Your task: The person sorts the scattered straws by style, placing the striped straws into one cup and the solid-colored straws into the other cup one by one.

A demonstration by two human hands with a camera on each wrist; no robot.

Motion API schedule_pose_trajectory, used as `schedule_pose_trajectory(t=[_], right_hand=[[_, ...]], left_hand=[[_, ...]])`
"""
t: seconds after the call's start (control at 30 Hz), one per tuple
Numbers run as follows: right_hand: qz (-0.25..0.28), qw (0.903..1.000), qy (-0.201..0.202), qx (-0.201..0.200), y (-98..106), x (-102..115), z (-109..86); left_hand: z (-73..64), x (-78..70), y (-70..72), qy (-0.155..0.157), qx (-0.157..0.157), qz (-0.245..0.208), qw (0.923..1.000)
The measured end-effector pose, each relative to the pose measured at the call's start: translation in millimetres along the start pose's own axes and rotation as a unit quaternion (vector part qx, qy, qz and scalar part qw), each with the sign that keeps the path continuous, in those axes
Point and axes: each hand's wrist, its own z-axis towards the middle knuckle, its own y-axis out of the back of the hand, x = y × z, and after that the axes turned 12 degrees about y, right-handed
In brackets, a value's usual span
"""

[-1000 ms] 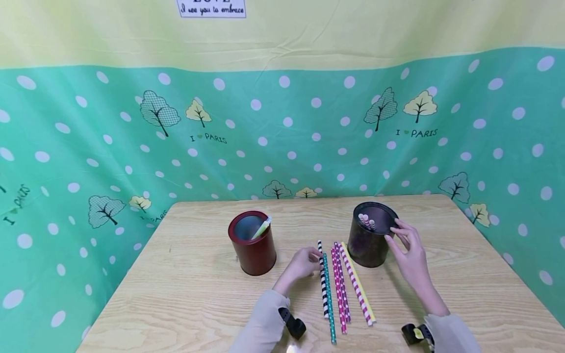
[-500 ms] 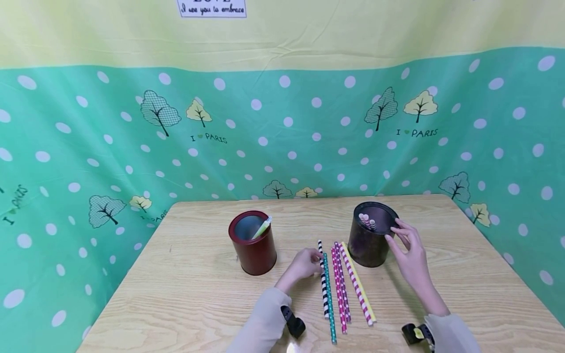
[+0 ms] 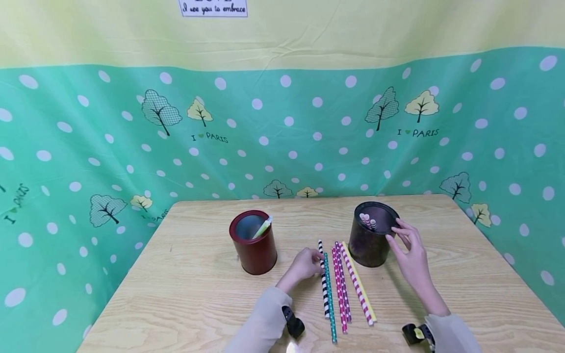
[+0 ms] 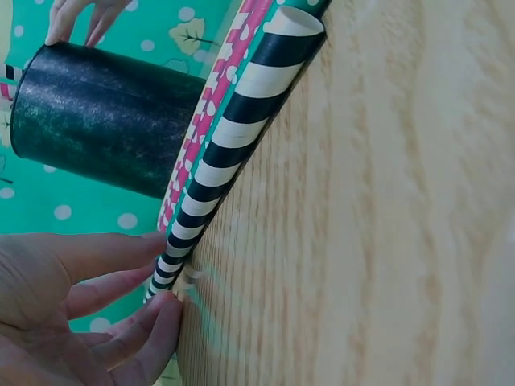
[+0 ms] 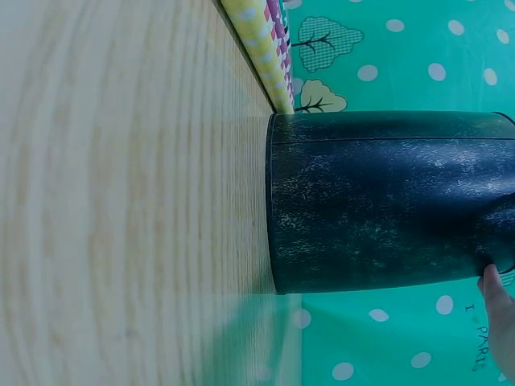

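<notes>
sleeves: plain light grey | left wrist camera: black, strapped | right wrist camera: black, strapped, yellow patch

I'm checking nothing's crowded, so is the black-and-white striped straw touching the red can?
Apart. The head view shows bare table between the black-and-white striped straw and the red can.

Your left hand hides part of the black-and-white straw; the right wrist view crops your right hand; the black can conceals its straws' lower ends.
</notes>
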Motion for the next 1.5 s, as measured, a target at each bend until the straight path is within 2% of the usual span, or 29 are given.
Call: schedule_pose_trajectory(t=[0.4,0.7,1.07,1.17,1.3,1.5], right_hand=[[0.006,1.0,0.005,-0.002,-0.4,0.0,0.6],[-0.001,1.0,-0.001,0.0,0.2,0.7,-0.1],[0.003,1.0,-0.006,-0.003,0.3,0.8,-0.6],[0.001,1.0,-0.005,-0.002,0.4,0.8,-0.8],[-0.001,1.0,-0.006,0.0,0.1,0.2,-0.3],[0.002,1.0,-0.005,0.003,-0.1,0.2,-1.0]], left_hand=[[-1.4,-2.4,1.1,0.014,0.0,0.007,0.9999],[-0.4,0.7,3.2,0.004,-0.007,0.028,0.9996],[0.8,0.8,1.8,0.017,-0.01,0.014,0.9997],[1.3,0.6,1.6,0.022,-0.005,-0.008,0.9997],[2.6,2.1,0.9,0.035,0.004,-0.059,0.9976],[2.3,10.0,-1.1,0.056,-0.004,-0.147,0.9876]])
